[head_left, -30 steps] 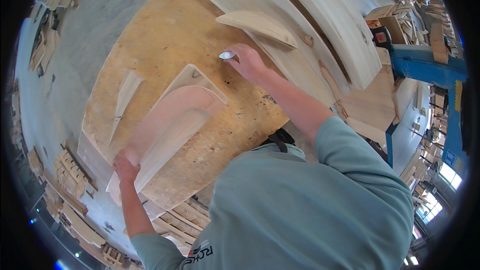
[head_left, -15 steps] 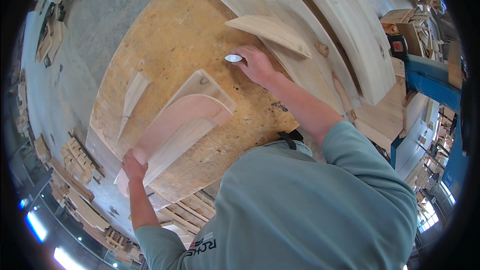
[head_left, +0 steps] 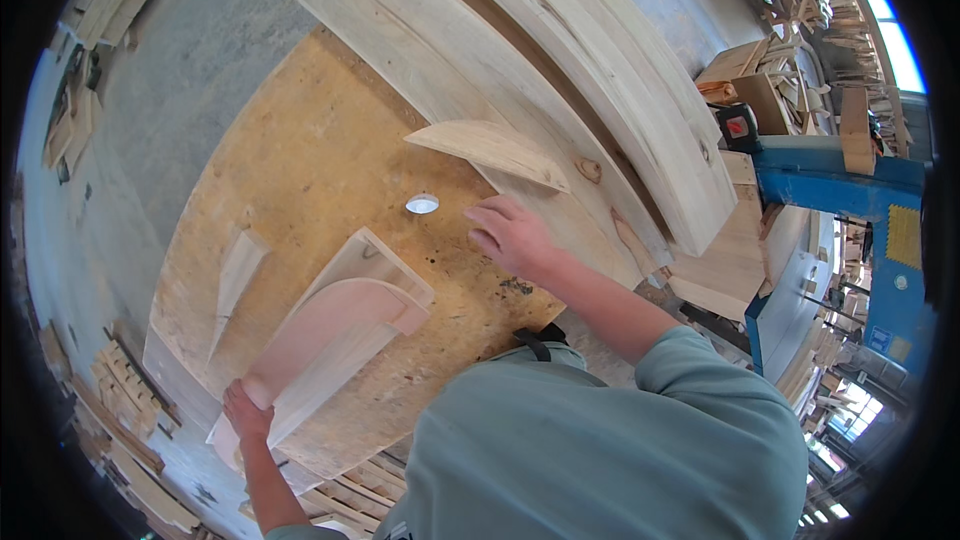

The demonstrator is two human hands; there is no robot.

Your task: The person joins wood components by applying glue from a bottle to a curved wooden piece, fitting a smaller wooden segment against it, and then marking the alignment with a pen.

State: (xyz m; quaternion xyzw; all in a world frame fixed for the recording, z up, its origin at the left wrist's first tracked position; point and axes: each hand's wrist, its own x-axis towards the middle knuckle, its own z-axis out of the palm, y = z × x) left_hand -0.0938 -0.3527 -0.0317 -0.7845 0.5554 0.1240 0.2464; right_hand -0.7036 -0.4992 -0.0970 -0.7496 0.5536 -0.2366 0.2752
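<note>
My left hand [head_left: 248, 410] grips the lower end of a curved, pinkish template [head_left: 330, 318], its fingers wrapped round the edge. The template lies on a pale wooden board [head_left: 360, 248], which shows past its upper end and along its inner curve. My right hand [head_left: 512, 236] hovers over the tabletop, empty, with the fingers loosely bent and apart. Just left of its fingertips, a small white oval piece [head_left: 422, 204] lies on the worn yellow-brown table [head_left: 300, 140]. I cannot make out its kind.
A wedge-shaped offcut [head_left: 238, 280] lies on the table's left part. Beyond my right hand, a half-moon wood piece [head_left: 490, 152] rests partly on long planks [head_left: 440, 50] across the far right side. A blue machine frame [head_left: 830, 175] stands at the right.
My right hand has let go of the white oval piece and drawn away to its right. My left hand keeps its hold on the template. The whole view has shifted.
</note>
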